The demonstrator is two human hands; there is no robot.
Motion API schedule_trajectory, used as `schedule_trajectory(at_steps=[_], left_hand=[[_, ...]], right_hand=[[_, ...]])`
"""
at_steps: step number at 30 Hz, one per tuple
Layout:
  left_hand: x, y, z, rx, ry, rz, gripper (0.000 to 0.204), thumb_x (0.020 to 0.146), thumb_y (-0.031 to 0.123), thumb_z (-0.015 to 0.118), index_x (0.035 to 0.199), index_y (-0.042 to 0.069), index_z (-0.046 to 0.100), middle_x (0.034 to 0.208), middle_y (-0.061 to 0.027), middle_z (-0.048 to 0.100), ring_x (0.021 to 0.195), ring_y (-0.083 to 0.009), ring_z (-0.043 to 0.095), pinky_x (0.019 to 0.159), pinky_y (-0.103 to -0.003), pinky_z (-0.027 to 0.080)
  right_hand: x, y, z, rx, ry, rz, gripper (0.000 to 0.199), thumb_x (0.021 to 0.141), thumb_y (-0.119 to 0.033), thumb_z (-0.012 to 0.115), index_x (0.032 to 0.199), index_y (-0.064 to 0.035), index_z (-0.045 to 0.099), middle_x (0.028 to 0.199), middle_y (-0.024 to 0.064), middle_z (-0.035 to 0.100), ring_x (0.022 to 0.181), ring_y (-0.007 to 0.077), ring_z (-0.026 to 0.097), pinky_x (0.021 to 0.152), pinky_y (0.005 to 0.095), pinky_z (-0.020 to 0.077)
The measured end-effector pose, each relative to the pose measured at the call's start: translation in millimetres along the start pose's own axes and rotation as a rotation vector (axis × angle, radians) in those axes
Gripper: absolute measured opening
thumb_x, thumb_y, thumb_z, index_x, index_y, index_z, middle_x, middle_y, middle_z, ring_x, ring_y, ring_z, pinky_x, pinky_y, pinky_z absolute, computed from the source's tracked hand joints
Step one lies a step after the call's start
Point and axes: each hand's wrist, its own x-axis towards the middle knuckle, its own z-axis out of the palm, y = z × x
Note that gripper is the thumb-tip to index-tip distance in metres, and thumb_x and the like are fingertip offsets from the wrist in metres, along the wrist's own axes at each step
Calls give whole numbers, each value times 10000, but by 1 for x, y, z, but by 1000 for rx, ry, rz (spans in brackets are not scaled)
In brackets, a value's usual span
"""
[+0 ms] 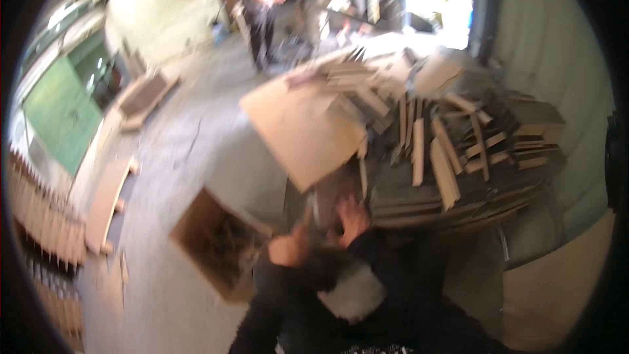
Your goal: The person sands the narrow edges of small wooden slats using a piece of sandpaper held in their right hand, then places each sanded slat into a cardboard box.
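Head view. Work zone: the brown piece (333, 195) lies directly ahead of the hands, just beyond the fingertips of the right hand (354, 218). The step appears to be handling this piece. For good control, press it flat with the spread right fingers, keep the left fingers clear of its edges, and steady it before applying force. The cardboard sheet (308, 128), ahead of both hands, could catch the piece; allow clearance. Keep the left elbow clear of the open box (194, 226), beside the left hand (288, 247). Loose strips (418, 154) lie ahead and to the right of the right hand.

Pose: both forearms angle inward. The right hand is open, fingers spread forward; contact with the piece cannot be confirmed. The left hand looks partly curled; blur prevents telling its opening or whether it holds anything.
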Motion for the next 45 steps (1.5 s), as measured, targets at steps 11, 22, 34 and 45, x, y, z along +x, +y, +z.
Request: schedule_trajectory(at_steps=[11,22,34,45], left_hand=[[-96,-120,-29,-42,-42,-487,437,803,371,504,1149,105,487,780,-170,607,732,-340,577,617,-403,455],[27,-73,164,-695,-65,-619,378,767,232,509,1080,22,538,983,-194,578,950,-340,535,813,-395,427],[57,-67,166,-686,-78,-827,239,711,189,570,888,49,649,880,-158,621,864,-313,586,779,-378,453],[-18,-35,55,-2029,-106,-749,60,764,94,518,813,63,533,624,9,503,492,-96,472,445,-238,393]], right_hand=[[-2,5,-15,63,-69,-8,644,687,-378,613,1199,-47,406,1303,139,348,1233,308,278,1029,406,203],[6,-5,-20,19,-37,-100,614,679,-332,638,1172,-36,420,1276,161,379,1203,360,313,990,442,262],[5,-10,-24,-39,-55,-97,624,643,-272,663,1163,-31,416,1249,173,400,1177,368,341,980,438,277],[1,0,-27,17,-20,-37,627,651,-315,659,1160,-37,421,1263,151,386,1195,337,324,989,435,267]])
